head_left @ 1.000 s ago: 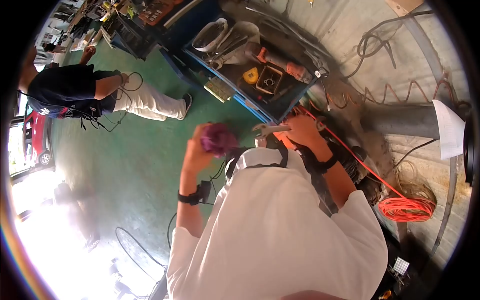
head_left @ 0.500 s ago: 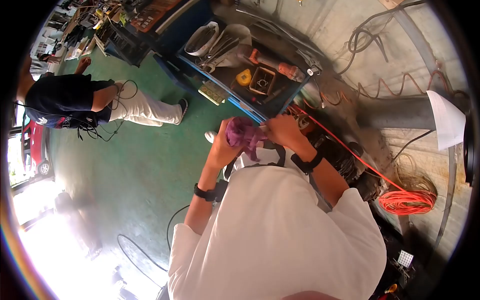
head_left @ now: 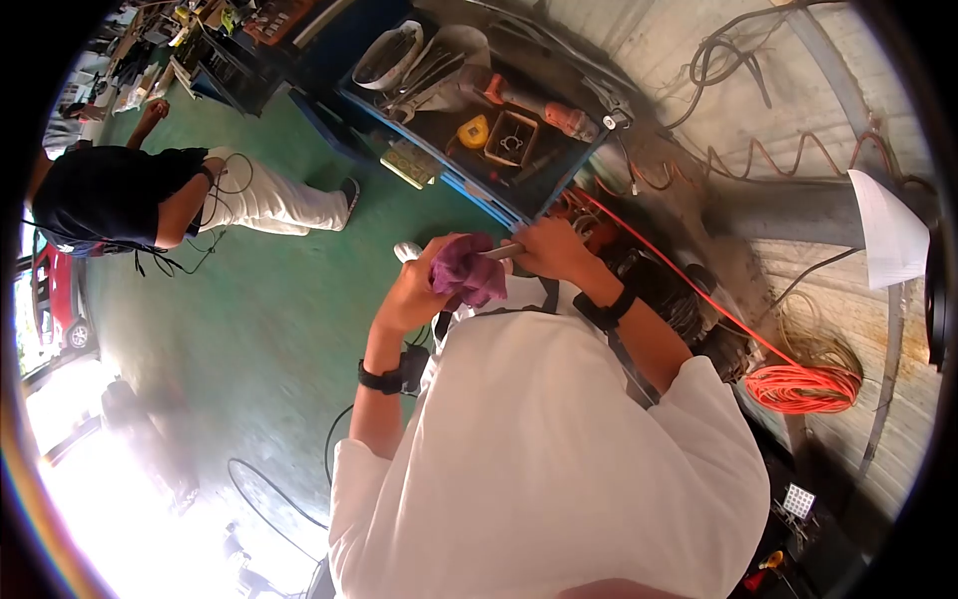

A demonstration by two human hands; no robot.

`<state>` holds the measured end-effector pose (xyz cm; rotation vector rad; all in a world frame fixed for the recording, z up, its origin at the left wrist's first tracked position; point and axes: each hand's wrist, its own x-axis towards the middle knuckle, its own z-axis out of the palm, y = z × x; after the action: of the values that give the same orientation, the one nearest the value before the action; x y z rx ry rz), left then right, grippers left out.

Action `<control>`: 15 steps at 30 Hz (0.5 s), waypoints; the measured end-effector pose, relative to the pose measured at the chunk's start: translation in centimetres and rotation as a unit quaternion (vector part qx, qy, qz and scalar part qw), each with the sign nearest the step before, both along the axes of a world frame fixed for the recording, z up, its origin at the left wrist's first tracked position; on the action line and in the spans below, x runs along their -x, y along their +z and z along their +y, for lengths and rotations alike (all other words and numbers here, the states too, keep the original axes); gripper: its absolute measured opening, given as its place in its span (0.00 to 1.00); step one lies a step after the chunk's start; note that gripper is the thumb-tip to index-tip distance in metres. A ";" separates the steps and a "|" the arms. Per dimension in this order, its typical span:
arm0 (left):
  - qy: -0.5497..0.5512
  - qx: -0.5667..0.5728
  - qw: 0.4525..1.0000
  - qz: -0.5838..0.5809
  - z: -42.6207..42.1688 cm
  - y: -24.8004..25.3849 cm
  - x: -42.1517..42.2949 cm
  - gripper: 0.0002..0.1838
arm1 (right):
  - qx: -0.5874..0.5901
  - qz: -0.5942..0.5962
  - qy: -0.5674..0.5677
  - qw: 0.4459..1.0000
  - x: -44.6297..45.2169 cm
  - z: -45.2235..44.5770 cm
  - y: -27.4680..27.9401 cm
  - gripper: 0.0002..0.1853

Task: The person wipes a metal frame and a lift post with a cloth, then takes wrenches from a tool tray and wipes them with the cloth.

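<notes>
A crumpled purple cloth [head_left: 467, 272] is bunched in my left hand [head_left: 407, 296], whose fingers are wrapped round it. From the cloth a grey metal bar [head_left: 502, 252] runs across to my right hand [head_left: 549, 250], which is closed on its other end. Whatever tool the bar belongs to, its ends are hidden by the cloth and my fingers. Both hands are in front of my body, just short of the blue tool cart [head_left: 424, 150].
On the cart are an orange-red power tool [head_left: 544, 108], a yellow tape measure [head_left: 473, 131], a small square box [head_left: 511, 138] and a white container [head_left: 389, 57]. A person [head_left: 120, 200] stands at the left. Orange hose [head_left: 803, 387] lies coiled by the wall.
My hands have moved slightly left and farther apart, so more of the metal bar shows between them. The cloth has moved left with my left hand. The person's raised hand has shifted.
</notes>
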<state>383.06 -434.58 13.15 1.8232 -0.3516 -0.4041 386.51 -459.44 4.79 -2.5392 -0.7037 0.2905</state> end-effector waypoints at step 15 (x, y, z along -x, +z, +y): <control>0.348 0.081 0.930 -0.084 -2.2 -2.2 0.4 0.26 | 0.001 -0.063 -0.079 0.995 -1.1 2.6 1.2 0.11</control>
<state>382.61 -436.77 11.00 1.6926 0.1566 0.2718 387.63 -456.87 6.03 -2.6136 -0.5434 0.0766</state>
